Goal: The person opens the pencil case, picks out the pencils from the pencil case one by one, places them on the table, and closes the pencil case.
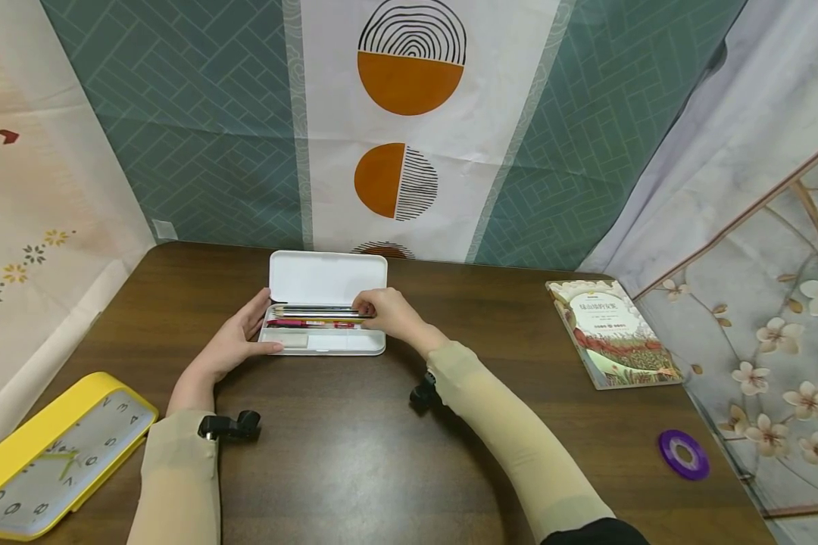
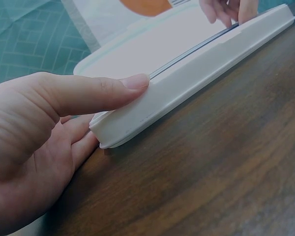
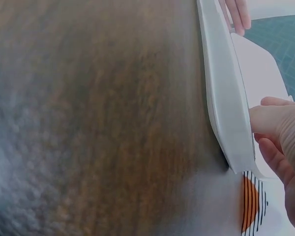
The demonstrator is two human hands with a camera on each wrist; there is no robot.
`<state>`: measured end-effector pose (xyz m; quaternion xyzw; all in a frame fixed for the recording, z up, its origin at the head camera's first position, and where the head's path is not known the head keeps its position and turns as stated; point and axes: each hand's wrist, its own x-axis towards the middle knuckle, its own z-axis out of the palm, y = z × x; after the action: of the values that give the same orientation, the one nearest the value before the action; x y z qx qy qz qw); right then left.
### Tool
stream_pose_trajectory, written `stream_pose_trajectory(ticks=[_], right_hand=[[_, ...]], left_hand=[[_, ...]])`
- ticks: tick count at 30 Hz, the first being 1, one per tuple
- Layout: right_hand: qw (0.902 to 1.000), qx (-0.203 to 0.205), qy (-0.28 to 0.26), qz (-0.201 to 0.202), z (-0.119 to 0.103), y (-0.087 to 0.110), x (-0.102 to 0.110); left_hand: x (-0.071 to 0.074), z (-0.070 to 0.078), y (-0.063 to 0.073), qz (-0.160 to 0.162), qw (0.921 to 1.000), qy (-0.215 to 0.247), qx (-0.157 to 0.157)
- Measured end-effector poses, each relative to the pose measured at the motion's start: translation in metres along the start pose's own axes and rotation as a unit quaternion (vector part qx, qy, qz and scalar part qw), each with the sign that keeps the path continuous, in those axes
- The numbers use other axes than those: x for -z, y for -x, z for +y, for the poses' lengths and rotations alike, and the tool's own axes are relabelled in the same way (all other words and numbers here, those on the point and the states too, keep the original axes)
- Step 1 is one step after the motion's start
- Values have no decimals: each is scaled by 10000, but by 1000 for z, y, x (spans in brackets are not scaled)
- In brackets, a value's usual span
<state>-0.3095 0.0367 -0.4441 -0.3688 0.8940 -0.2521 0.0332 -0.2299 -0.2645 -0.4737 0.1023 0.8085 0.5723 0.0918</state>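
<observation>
We see a white pencil case (image 1: pixel 344 343) lying open on the bench (image 1: pixel 354 439), its lid (image 1: pixel 329 278) tipped back at the far side. Our left hand (image 1: pixel 235 341) grips the case's left end, thumb against the front wall and fingers along the short side. Our right hand (image 1: pixel 397 314) has thumb and fingers drawn together inside the case, at the right ends of the long pencils (image 1: pixel 313 312); it seems to pinch them, though we cannot tell how many.

Just in front of the pencils lies a pink-red pen (image 1: pixel 300 323), and nearer the front wall sits a white block (image 1: pixel 293 341).

As we judge it, the likeliest trouble is a loose pinch: held only at one end, the slim pencils could fan apart, slip, or roll over the low rim. Catching the pen as well would tangle the row. If our left hand eases off, a tug from the right could slide or turn the case. A pencil left across the rim would stop the lid from seating, and a knock against the lid could swing it onto our fingers.
</observation>
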Motion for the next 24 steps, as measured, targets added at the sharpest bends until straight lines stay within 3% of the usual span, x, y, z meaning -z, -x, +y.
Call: stream_pose_trajectory(ticks=[24], right_hand=[[10000,-26,75,-57,2,-2,0]], left_hand=[[0,0,0,-15,10000,-32,92]])
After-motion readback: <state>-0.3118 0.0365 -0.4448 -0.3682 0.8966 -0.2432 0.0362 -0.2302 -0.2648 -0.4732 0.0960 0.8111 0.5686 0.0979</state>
